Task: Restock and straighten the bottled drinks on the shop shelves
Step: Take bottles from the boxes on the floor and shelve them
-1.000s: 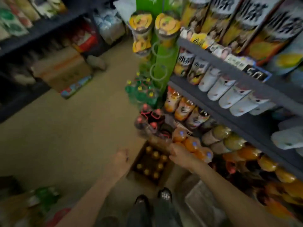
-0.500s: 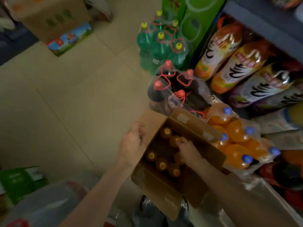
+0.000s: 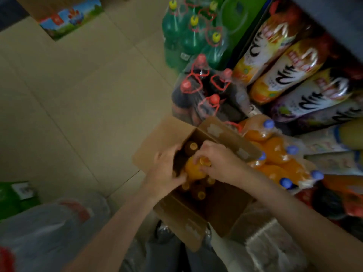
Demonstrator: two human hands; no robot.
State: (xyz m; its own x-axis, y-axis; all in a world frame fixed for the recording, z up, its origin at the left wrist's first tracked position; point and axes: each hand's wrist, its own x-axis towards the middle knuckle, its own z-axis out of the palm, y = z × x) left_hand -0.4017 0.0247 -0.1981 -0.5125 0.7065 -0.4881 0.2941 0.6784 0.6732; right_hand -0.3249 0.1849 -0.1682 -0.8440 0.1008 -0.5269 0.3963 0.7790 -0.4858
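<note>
Here the right hand (image 3: 218, 161) pinches the cap end of an orange bottle (image 3: 193, 169) that sits half-raised inside the open cardboard box (image 3: 222, 132), while the left hand (image 3: 167, 171) curls its fingers around the bottle's body, probably to steady the lift.

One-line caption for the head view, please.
Both hands, left hand and right hand, grip an orange bottle in an open cardboard box.

Bare floor (image 3: 74, 107) left of carton (image 3: 157, 138); bottle packs (image 3: 200, 89) crowding right.
</note>
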